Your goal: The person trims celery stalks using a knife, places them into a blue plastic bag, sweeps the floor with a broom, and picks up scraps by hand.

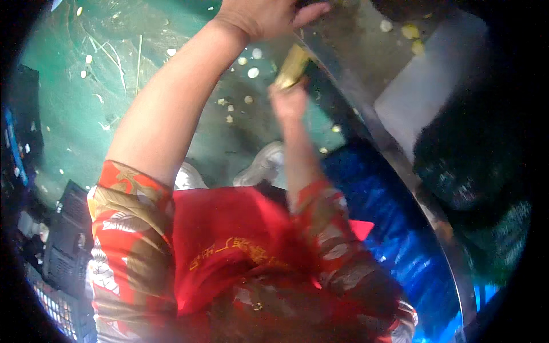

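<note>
My left hand [261, 17] reaches to the top edge of the picture, its thumb stretched to the right; the other fingers are cut off or lost in shadow, so what it may hold is hidden. Below it, my right hand [289, 103] is closed round a yellowish elongated piece [294, 66], blurred, its kind unclear. Small pale round pieces [253, 72] lie scattered on the green floor [171, 103] beneath both hands. A long metal-looking edge [356, 111] runs down the right side, close to the right hand.
Dark plastic crates [68, 248] stand at the lower left. A blue plastic sheet or bag [377, 206] lies at the right of my red apron [227, 223]. My white shoes [261, 165] are below the hands. A pale grey panel [420, 81] and dark, unclear shapes fill the right.
</note>
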### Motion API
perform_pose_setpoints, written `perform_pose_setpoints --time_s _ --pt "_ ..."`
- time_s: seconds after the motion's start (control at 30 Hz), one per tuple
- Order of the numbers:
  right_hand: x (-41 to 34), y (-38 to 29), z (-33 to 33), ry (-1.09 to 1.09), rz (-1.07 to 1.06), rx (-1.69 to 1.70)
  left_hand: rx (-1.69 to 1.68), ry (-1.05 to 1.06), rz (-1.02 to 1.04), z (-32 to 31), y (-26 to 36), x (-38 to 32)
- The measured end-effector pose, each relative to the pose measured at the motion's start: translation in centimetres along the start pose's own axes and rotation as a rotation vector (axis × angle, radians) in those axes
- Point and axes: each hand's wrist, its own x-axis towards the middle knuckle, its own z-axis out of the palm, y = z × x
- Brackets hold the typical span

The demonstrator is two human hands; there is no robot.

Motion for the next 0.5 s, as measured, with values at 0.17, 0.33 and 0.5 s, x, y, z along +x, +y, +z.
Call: perform_pose_setpoints --time_s 0.17,0.33,0.5 --pt "-13.9 1.9 5.7 0.078 -0.024 0.458 -0.136 -0.067 -0.115 -3.3 1.3 0.5" --pt "-28.0 -0.2 -4.8 -0.169 0.177 0.586 0.043 -0.09 -0.493 -11.0 4.0 -10.8" --pt "-38.9 -0.7 -16.9 -0.474 0.402 0.337 -0.155 -0.317 -0.947 -19.0 6.6 -19.1"
